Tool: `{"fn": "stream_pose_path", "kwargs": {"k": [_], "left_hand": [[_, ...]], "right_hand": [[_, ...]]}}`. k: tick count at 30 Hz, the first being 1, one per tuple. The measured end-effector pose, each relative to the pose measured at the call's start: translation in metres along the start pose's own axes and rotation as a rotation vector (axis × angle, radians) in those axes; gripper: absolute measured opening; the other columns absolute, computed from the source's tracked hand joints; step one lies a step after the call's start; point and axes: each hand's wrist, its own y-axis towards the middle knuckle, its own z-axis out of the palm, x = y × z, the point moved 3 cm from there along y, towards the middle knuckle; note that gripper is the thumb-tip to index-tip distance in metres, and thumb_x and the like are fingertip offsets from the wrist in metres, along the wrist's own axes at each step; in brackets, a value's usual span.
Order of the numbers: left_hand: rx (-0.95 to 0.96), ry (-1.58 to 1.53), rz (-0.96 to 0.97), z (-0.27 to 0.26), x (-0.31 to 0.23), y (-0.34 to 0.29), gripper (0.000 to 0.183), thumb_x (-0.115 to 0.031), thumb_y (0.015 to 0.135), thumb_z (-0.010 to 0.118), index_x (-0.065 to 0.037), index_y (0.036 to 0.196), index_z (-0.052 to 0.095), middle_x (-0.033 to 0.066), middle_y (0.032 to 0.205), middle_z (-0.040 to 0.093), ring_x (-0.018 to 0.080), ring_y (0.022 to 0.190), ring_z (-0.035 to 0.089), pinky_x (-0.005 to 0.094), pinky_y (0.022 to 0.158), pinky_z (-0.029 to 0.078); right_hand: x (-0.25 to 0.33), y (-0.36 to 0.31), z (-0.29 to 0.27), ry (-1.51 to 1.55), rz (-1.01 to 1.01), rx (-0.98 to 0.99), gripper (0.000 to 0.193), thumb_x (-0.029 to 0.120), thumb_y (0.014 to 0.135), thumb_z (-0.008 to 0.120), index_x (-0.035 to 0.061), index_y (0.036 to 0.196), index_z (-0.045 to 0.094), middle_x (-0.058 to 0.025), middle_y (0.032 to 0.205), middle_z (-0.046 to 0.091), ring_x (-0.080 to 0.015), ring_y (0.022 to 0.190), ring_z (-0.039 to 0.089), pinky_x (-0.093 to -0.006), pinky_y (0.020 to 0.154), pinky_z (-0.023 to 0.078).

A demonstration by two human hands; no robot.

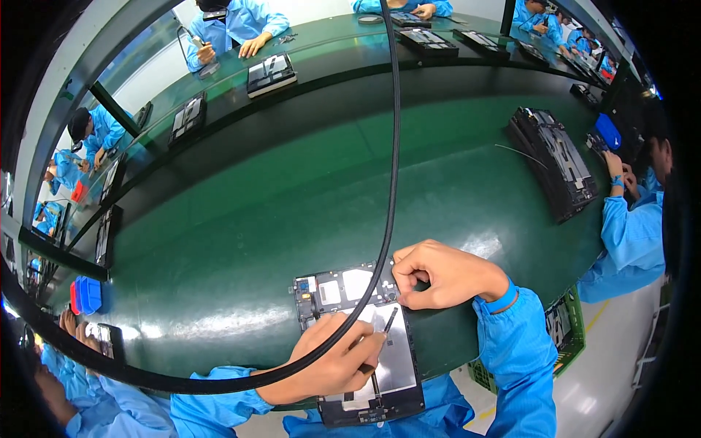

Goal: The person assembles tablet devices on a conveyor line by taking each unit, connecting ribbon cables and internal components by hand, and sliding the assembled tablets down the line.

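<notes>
While left fingers [364, 350] pinch a dark strip [391, 320], right fingers' [422, 298] grip is hidden.

This is a factory-style electronics workshop: people in matching blue coats [239, 28] work at and around a large green bench [263, 190]. One opened device [401, 358] shows its inner parts; similar devices [272, 71] line a raised ledge [336, 57], and a stack [558, 160] stands on the bench. Small plastic bins [89, 295] and a green crate [577, 337] sit close by.
</notes>
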Motion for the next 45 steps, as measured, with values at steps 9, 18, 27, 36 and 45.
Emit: {"fn": "stream_pose_path", "kwargs": {"k": [9,18,27,36,45], "left_hand": [[0.052,0.152,-0.011,-0.005,-0.003,0.015,0.045,-0.011,0.072,0.081,-0.006,0.116,0.077,0.0139,0.135,0.071,0.0268,0.086,0.061,0.0373,0.071,0.050],[0.052,0.128,-0.015,-0.003,-0.002,0.016,0.044,-0.010,0.072,0.080,-0.006,0.116,0.077,0.0146,0.136,0.070,0.0267,0.085,0.060,0.0377,0.071,0.050],[0.051,0.045,-0.028,-0.006,-0.001,0.025,0.045,-0.006,0.070,0.079,-0.005,0.115,0.078,0.0145,0.134,0.070,0.0246,0.078,0.059,0.0378,0.066,0.052],[0.071,0.067,0.009,-0.002,-0.003,0.027,0.029,-0.012,0.072,0.080,-0.003,0.098,0.070,0.0194,0.131,0.070,0.0285,0.081,0.060,0.0396,0.071,0.053],[0.053,0.203,0.032,-0.004,-0.007,0.020,0.031,-0.025,0.071,0.086,-0.007,0.091,0.069,0.0158,0.135,0.072,0.0251,0.088,0.062,0.0366,0.072,0.046]], "right_hand": [[0.002,0.000,-0.002,0.002,0.007,0.001,0.015,0.005,0.079,0.078,-0.0013,0.076,0.065,-0.0135,0.078,0.060,-0.0265,0.070,0.061,-0.0426,0.064,0.044],[0.000,-0.001,-0.003,0.006,-0.002,0.010,0.015,0.003,0.079,0.078,-0.0015,0.076,0.065,-0.0132,0.079,0.061,-0.0252,0.070,0.061,-0.0418,0.064,0.044],[-0.003,-0.001,-0.005,0.058,-0.025,0.031,0.017,0.002,0.083,0.078,-0.0001,0.078,0.062,-0.0051,0.077,0.051,-0.0157,0.071,0.049,-0.0366,0.063,0.037],[-0.002,0.001,-0.008,0.070,0.010,-0.083,0.013,0.009,0.085,0.082,0.0010,0.083,0.071,-0.0063,0.076,0.058,-0.0166,0.069,0.054,-0.0361,0.061,0.042],[-0.012,0.011,0.010,0.056,-0.077,-0.284,0.012,0.017,0.088,0.091,0.0086,0.094,0.085,-0.0012,0.075,0.052,-0.0131,0.068,0.047,-0.0329,0.060,0.038]]}}
